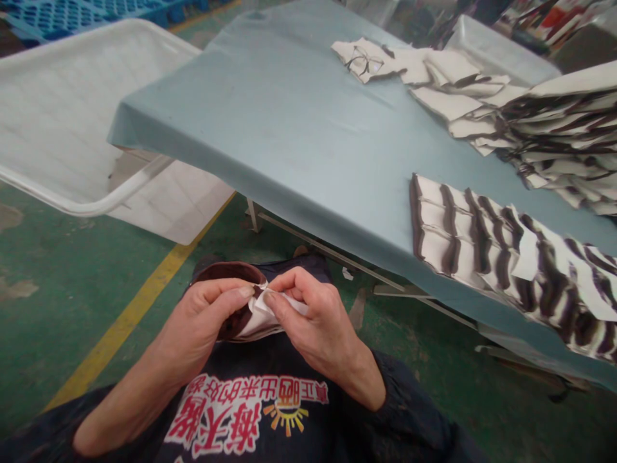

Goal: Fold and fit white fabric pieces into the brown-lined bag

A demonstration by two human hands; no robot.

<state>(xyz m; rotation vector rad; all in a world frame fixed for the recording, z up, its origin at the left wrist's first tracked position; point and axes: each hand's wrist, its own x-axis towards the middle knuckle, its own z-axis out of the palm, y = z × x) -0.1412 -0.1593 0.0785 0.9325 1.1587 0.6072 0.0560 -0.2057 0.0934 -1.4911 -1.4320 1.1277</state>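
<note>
Over my lap I hold a brown and white fabric piece [263, 321], its dark brown band curving to the left and its white cloth folded on the right. My left hand [212, 315] pinches the brown edge between thumb and forefinger. Close beside it, my right hand [311, 308] pinches the white cloth. The fingertips of both hands nearly meet at the seam between the two colours. Part of the piece is hidden behind my hands.
A table with a blue-grey cover [289, 122] stands ahead. On its right lie a row of folded brown and white pieces [463, 231] and a larger heap [554, 122]. Eyeglasses [365, 62] rest on cloth at the back. A white plastic bin [87, 122] stands left.
</note>
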